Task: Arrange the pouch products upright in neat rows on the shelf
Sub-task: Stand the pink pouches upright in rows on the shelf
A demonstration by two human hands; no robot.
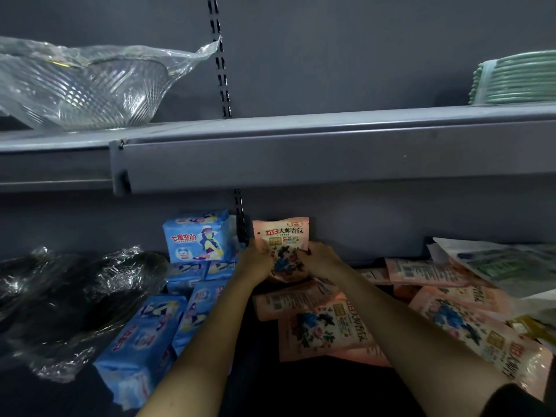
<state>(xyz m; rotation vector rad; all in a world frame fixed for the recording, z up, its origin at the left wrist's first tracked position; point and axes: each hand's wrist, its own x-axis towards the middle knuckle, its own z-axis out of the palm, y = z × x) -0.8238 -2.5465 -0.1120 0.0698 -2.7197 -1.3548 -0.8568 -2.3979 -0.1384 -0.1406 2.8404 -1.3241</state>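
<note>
Item: left hand (pixel 255 260) and right hand (pixel 319 258), both grasping the standing pink pouch (pixel 281 242), one hand at each lower side edge, fingers curled onto its face.

Location: pouch at the back of the lower shelf (pixel 301 395), at 12 o'clock from both hands, close to or against the rear wall; contact cannot be confirmed. Long axis vertical, printed face toward the camera, top edge level.

Nearer hand: neither; the two lie evenly to either side.

Outward, 5 to 6 o'clock of the hands: loose pink pouches (pixel 323 326) lying flat and overlapping, long axes skewed. More of the same (pixel 469 323) run toward 3 to 4 o'clock; the right hand is judged nearer to these.

Outward, 9 o'clock: upright blue pack (pixel 197 236) just beside the pouch, with further blue packs (pixel 138 344) lying tilted at 7 to 8 o'clock.

Judgement: first pouch of a back row; next pouch belongs at its 3 o'clock side.
</note>
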